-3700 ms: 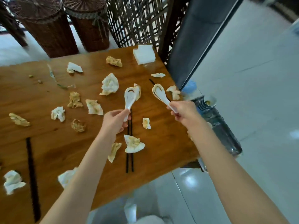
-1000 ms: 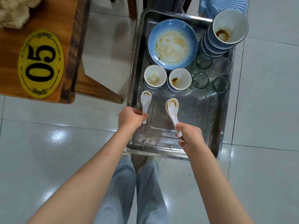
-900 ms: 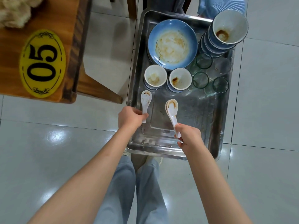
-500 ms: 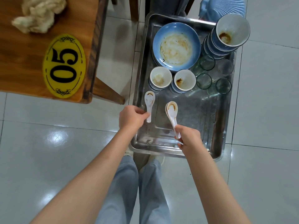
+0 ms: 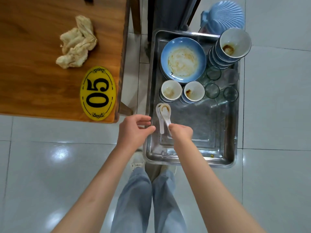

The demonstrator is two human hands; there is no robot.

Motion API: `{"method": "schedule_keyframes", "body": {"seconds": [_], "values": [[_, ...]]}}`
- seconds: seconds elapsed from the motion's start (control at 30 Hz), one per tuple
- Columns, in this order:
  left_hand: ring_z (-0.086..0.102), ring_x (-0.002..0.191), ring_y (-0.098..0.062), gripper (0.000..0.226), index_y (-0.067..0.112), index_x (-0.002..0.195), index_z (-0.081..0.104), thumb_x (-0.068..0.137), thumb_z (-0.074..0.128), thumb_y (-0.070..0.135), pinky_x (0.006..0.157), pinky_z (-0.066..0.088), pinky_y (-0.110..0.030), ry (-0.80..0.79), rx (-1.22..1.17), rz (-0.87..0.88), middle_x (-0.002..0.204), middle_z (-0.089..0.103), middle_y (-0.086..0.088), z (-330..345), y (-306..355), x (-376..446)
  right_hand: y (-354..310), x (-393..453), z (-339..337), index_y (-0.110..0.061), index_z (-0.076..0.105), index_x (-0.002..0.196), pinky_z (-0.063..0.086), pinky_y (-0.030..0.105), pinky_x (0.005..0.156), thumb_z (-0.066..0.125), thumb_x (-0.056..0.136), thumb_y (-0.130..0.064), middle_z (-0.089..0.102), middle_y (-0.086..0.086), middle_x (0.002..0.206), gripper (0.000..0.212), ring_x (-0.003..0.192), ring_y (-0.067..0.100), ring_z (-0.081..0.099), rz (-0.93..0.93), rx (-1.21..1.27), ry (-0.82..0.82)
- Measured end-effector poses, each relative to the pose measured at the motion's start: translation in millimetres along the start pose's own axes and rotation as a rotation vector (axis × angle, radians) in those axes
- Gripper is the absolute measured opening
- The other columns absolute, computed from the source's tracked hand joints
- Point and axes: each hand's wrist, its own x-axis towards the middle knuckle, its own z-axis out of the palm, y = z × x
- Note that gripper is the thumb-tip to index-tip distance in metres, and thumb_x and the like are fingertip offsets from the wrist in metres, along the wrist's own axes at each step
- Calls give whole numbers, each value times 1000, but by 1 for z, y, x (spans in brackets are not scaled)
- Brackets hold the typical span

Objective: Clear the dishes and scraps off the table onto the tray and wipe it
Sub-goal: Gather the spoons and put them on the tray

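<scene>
Steel walls of the tray (image 5: 233,115) enclosed the dirty dishes. At its twelve o'clock end sat a blue plate (image 5: 183,59) smeared with sauce, with a stack of bowls (image 5: 230,47) at two o'clock and four clear glasses (image 5: 220,83) just below the stack. Two small cups (image 5: 182,90), brown residue inside, stood side by side near the centre. At nine o'clock two white spoons (image 5: 163,115) lay overlapped; the right hand (image 5: 180,132) pinched the upper spoon's handle, while the left hand (image 5: 134,128) hovered just beside them, fingers relaxed and holding nothing. On the wooden bench (image 5: 33,81) at ten o'clock lay a crumpled napkin (image 5: 75,44) and a yellow number plaque (image 5: 97,93).
</scene>
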Motion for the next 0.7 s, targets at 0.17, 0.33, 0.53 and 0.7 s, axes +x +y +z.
{"method": "schedule_keyframes", "body": {"seconds": [0.17, 0.33, 0.53, 0.7], "values": [[61, 82, 0, 33, 24, 105, 67, 73, 78, 25, 63, 40, -7, -10, -17, 11, 90, 65, 15, -11, -9, 4, -2, 9, 13, -9, 65, 94, 42, 26, 67, 65, 79, -9, 60, 5, 85, 15, 84, 25, 58, 18, 8, 35], [56, 78, 9, 32, 25, 105, 65, 75, 77, 25, 55, 39, -2, -4, -1, 33, 87, 61, 21, -18, -18, 7, -3, 13, 22, -6, 65, 99, 45, 29, 73, 67, 79, -11, 63, 8, 95, 21, 92, 27, 60, 14, -20, 51], [55, 76, 11, 33, 25, 105, 65, 75, 77, 25, 52, 39, -1, -20, -6, 36, 83, 58, 25, -17, -23, 6, 1, 15, 25, -12, 64, 86, 52, 32, 74, 75, 75, -19, 67, 8, 96, 17, 89, 27, 64, 4, -50, 91], [58, 82, 3, 34, 27, 106, 64, 75, 77, 27, 62, 38, -7, -30, -16, 14, 87, 60, 22, -15, -27, 6, 1, 16, 25, -11, 66, 90, 49, 29, 67, 76, 75, -17, 67, 7, 93, 19, 88, 26, 63, -7, -59, 105]]}}
